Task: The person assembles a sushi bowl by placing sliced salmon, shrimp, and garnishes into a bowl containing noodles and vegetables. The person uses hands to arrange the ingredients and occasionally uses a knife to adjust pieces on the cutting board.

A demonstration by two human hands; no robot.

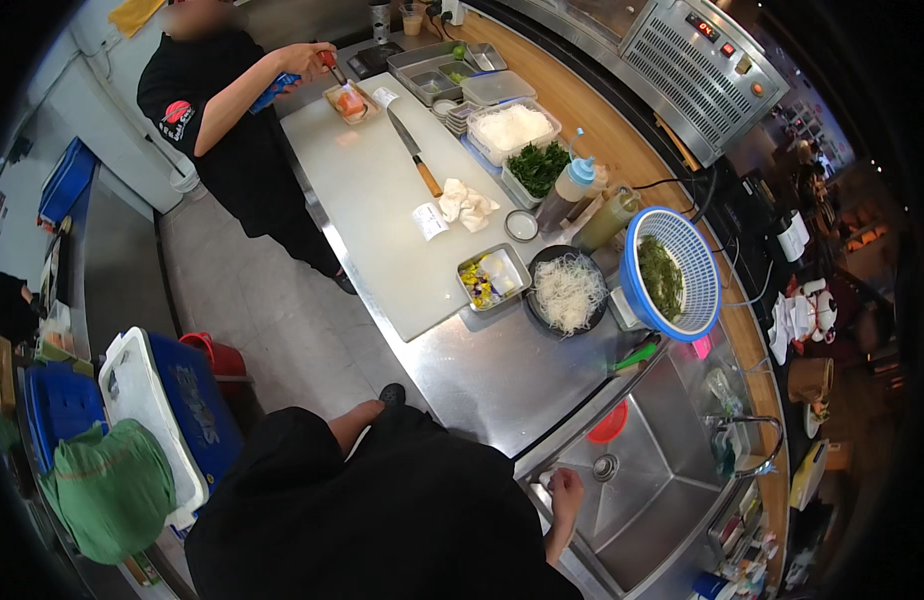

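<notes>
Over the left rim of the steel sink (662, 450), my right hand (565, 492) is held low with its fingers curled. A small white thing (546, 481) shows beside the fingertips; I cannot make out whether they grip it. My left hand does not show. In the sink lies a red round dish (608, 423), left of the drain (605, 467). On the counter ahead are a black bowl of white shreds (568, 291), a small metal tray with yellow flowers (494, 277), and a blue basket of green strands (672, 275).
A co-worker (222, 130) across the white cutting board (367, 200) holds a blue can beside an orange piece in a tray (352, 102). A knife (414, 150) and crumpled cloth (468, 205) lie there. A faucet (762, 430) overhangs the sink; a blue cooler (192, 400) stands left.
</notes>
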